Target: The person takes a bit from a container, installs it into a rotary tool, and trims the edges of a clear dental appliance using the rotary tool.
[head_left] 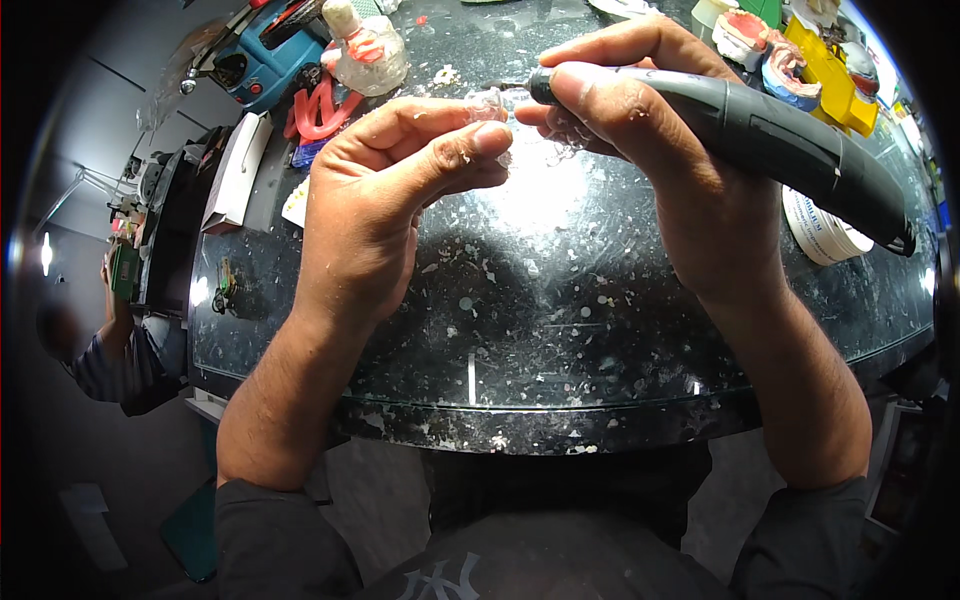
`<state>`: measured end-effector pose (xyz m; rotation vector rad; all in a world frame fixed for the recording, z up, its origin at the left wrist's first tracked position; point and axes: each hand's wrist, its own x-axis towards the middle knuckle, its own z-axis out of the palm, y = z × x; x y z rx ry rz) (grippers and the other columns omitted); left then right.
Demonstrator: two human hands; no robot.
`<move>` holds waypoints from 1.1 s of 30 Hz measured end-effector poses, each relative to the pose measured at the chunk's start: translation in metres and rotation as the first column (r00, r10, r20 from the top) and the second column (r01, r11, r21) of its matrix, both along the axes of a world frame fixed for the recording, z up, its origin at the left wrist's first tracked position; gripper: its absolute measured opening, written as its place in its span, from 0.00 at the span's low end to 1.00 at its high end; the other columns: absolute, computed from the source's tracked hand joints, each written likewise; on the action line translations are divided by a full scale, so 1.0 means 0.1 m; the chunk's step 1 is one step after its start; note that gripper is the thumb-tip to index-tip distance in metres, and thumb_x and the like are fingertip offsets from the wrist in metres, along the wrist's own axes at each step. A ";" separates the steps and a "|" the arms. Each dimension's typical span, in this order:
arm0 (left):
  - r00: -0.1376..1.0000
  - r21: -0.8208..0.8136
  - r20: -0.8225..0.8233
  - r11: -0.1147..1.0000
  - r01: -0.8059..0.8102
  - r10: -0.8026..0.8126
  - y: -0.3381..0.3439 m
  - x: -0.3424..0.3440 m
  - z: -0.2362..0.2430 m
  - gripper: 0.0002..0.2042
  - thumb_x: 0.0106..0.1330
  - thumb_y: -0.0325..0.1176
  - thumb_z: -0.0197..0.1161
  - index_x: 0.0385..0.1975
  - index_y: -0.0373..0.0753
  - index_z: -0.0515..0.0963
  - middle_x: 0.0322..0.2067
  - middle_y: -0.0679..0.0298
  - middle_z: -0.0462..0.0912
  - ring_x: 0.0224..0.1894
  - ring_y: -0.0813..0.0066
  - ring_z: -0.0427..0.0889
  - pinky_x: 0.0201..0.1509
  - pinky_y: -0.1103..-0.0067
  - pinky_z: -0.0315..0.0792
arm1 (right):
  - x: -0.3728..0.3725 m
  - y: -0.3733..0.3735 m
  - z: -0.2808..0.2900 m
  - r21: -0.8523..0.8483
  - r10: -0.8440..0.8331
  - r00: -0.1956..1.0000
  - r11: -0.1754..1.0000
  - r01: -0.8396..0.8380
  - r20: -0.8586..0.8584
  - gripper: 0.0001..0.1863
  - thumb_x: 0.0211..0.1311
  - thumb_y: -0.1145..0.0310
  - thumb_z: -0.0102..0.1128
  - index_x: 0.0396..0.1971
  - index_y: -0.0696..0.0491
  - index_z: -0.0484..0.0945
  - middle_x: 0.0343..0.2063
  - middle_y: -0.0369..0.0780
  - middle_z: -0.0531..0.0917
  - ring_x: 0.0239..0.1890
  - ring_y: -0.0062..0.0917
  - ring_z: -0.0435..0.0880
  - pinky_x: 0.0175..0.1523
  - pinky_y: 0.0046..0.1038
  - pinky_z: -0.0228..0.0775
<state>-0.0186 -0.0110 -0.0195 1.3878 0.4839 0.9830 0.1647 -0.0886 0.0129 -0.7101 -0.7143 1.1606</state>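
My left hand (365, 205) pinches a small clear plastic piece (487, 104) between thumb and fingertips over the middle of the bench. In my right hand (690, 180) lies a black rotary handpiece (790, 130), gripped like a pen, with its nose pointing left at the clear piece. A thin bit sticks out from the nose and appears close to the plastic; whether it touches I cannot tell. More clear material shows under my right fingers, partly hidden by them. Small light crumbs cling to my left thumb and fingers.
The speckled black bench (560, 340) carries a white tub (825, 232) beside my right wrist. Dental models (790, 75) and a yellow holder (835, 80) stand far right. Far left are a plaster form (368, 62), red curved pieces (325, 112), a blue device (265, 55) and a white box (238, 172). Another person (110, 345) is at left.
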 end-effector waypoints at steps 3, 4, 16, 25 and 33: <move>1.000 0.003 -0.012 1.000 -0.008 0.008 0.00 0.00 0.00 0.10 0.60 0.28 0.68 0.39 0.33 0.81 0.36 0.59 0.85 0.35 0.76 0.84 0.44 0.79 0.79 | 0.00 -0.01 0.00 -0.002 0.010 1.000 1.000 -0.010 -0.012 0.17 0.61 0.76 0.58 0.50 0.58 0.69 0.34 0.39 0.79 0.41 0.23 0.81 0.54 0.26 0.73; 1.000 0.003 -0.016 1.000 -0.003 0.003 0.00 -0.01 0.01 0.10 0.60 0.29 0.68 0.39 0.33 0.81 0.36 0.59 0.85 0.35 0.76 0.84 0.44 0.79 0.78 | 0.01 -0.03 -0.01 -0.002 0.014 1.000 1.000 -0.014 -0.016 0.17 0.61 0.76 0.58 0.50 0.58 0.69 0.34 0.39 0.79 0.41 0.23 0.81 0.54 0.26 0.72; 0.996 0.066 -0.084 0.998 0.021 -0.015 0.04 -0.05 -0.01 0.10 0.63 0.26 0.62 0.42 0.31 0.78 0.38 0.58 0.84 0.40 0.72 0.84 0.47 0.73 0.80 | 0.02 -0.05 -0.02 -0.007 0.042 0.998 0.999 -0.043 -0.056 0.17 0.61 0.76 0.57 0.50 0.58 0.69 0.34 0.39 0.79 0.41 0.23 0.81 0.54 0.26 0.72; 0.997 0.075 -0.080 0.997 0.020 -0.014 0.02 -0.03 0.00 0.09 0.63 0.26 0.63 0.41 0.32 0.79 0.37 0.59 0.84 0.39 0.73 0.84 0.46 0.75 0.80 | 0.04 -0.06 -0.01 -0.014 0.065 0.994 0.998 -0.066 -0.084 0.17 0.62 0.76 0.57 0.50 0.58 0.69 0.35 0.39 0.79 0.41 0.24 0.81 0.55 0.27 0.72; 0.991 0.137 -0.073 0.986 -0.099 0.110 -0.01 0.01 0.00 0.09 0.59 0.27 0.68 0.38 0.32 0.81 0.34 0.60 0.85 0.35 0.78 0.84 0.44 0.82 0.77 | 0.06 -0.12 -0.02 -0.013 0.089 0.990 0.996 -0.091 -0.109 0.17 0.62 0.76 0.57 0.50 0.58 0.69 0.35 0.39 0.79 0.42 0.24 0.81 0.55 0.27 0.72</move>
